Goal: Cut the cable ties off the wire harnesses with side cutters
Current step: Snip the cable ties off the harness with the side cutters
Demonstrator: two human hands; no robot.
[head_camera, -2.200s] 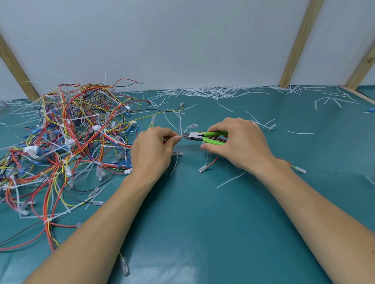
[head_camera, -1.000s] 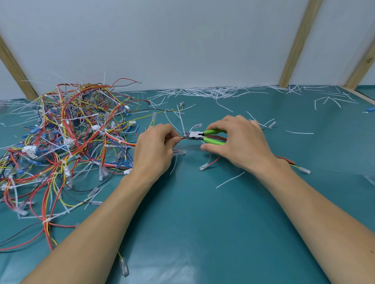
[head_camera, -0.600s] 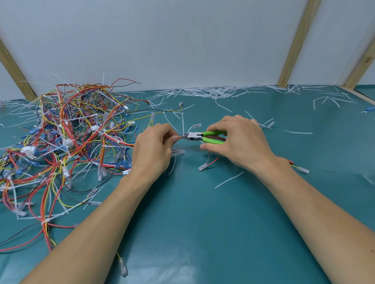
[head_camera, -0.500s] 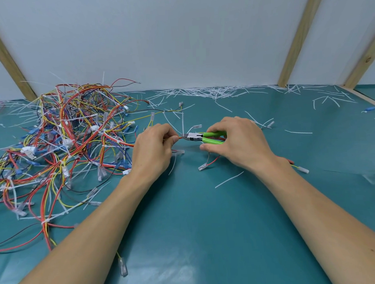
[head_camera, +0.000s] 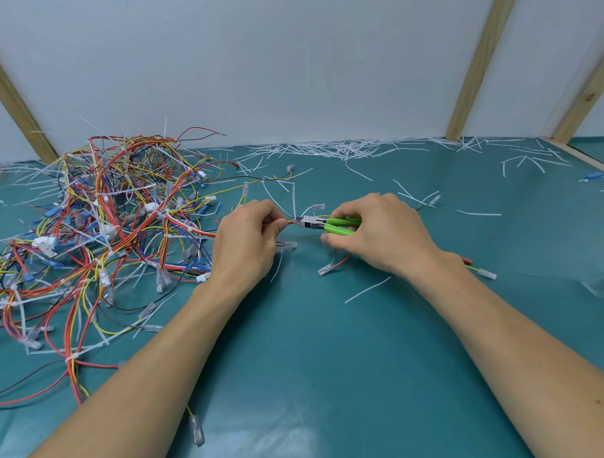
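Green-handled side cutters (head_camera: 331,225) are sitting in the right hand's (head_camera: 379,236) grasp mid-frame, tips meeting the wire harness (head_camera: 282,223) the left hand (head_camera: 246,244) is pinching. Any cable tie there is too small to discern. Tangled harnesses (head_camera: 98,222) are filling the left.

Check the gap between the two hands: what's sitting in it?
Head view: the side cutters' metal nose spans it, tip at the wire bundle pinched by the left hand; right hand grips the green handles.
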